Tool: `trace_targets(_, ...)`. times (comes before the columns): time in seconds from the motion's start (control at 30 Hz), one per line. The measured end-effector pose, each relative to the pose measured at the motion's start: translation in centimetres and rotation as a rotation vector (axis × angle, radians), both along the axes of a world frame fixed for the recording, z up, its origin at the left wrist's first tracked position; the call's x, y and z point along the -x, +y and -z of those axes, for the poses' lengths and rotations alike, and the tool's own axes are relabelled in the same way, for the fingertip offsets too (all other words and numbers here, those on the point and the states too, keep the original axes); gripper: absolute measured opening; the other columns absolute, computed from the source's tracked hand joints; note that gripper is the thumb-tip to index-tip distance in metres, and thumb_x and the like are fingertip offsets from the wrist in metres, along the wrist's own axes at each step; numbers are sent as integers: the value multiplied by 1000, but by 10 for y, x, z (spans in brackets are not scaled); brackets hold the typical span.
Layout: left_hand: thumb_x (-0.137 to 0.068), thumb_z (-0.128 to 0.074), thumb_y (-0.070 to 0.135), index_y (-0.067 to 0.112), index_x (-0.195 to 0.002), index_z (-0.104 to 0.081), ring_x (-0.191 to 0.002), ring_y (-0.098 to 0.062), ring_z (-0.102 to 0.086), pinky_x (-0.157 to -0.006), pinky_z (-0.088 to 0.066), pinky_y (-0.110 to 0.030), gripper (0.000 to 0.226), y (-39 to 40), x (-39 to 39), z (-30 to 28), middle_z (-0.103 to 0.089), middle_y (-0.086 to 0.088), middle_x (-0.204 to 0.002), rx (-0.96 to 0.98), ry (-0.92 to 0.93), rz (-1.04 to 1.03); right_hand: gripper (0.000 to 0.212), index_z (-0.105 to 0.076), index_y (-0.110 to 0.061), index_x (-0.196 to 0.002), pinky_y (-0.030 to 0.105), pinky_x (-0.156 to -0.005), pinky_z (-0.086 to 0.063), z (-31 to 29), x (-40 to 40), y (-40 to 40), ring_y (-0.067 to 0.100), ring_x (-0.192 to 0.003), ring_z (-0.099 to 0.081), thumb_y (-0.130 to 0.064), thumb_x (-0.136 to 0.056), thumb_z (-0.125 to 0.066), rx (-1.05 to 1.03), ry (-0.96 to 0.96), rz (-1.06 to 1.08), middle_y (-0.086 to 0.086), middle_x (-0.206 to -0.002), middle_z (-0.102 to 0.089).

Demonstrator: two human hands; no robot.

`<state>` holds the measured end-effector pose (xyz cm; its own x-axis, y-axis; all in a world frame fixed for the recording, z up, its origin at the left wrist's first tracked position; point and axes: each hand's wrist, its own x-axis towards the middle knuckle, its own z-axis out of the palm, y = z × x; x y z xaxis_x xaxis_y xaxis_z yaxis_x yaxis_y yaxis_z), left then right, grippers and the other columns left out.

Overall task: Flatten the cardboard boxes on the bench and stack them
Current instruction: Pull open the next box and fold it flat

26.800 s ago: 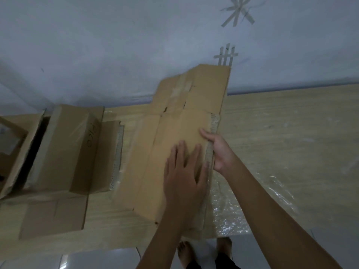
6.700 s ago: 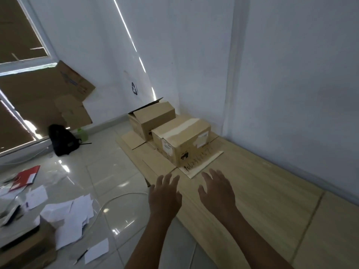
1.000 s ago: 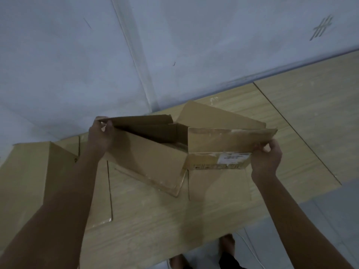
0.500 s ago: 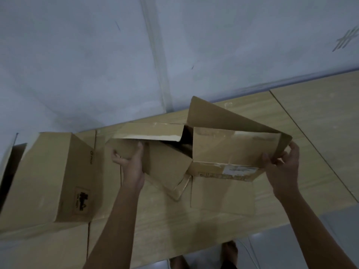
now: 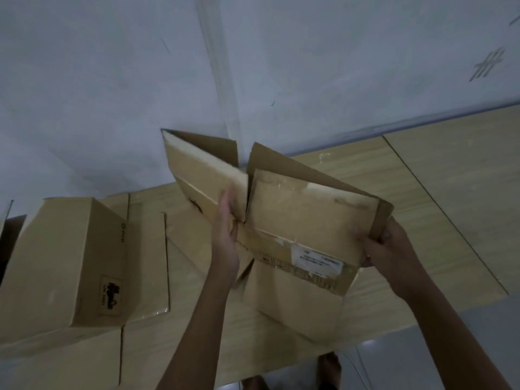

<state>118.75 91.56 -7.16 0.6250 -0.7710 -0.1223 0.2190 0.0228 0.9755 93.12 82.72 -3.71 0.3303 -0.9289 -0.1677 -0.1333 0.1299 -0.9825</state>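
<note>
Left hand: our left hand point(image 5: 226, 229) reaches up from below with the fingers straight and close together, laid flat against the inner flaps of the half-collapsed box point(image 5: 284, 218); nothing is curled round the cardboard.
Right hand: our right hand point(image 5: 385, 243) grips the box's right-hand corner, fingers curled round the folded edge, the thumb hidden behind the card.
Box in hand: it is tilted over the middle of the bench point(image 5: 439, 175), its flaps splayed up toward the wall point(image 5: 112, 80), and a white label point(image 5: 316, 258) faces us on the near panel.
Second box: an unflattened box point(image 5: 64, 266) stands at our left on the bench, near the held one but apart from it, with a loose flap point(image 5: 147, 260) lying flat beside it.
Edges: the bench's near edge runs just below our forearms; its far edge meets the wall.
Open room: bare bench shows to the right of our right hand.
Below: the floor point(image 5: 422, 358) shows past the near edge.
</note>
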Motion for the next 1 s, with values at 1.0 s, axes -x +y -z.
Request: trace_targets(1.0, -101, -40, 58, 33, -161, 3, -155, -7, -6, -126, -14, -33, 78, -8, 38, 74, -3, 15, -168, -302, -318, 154, 40, -43, -23, -129, 26, -55, -36, -38, -131, -26, 14, -67, -52, -9, -92, -49, 420, 675, -772, -4, -81, -53)
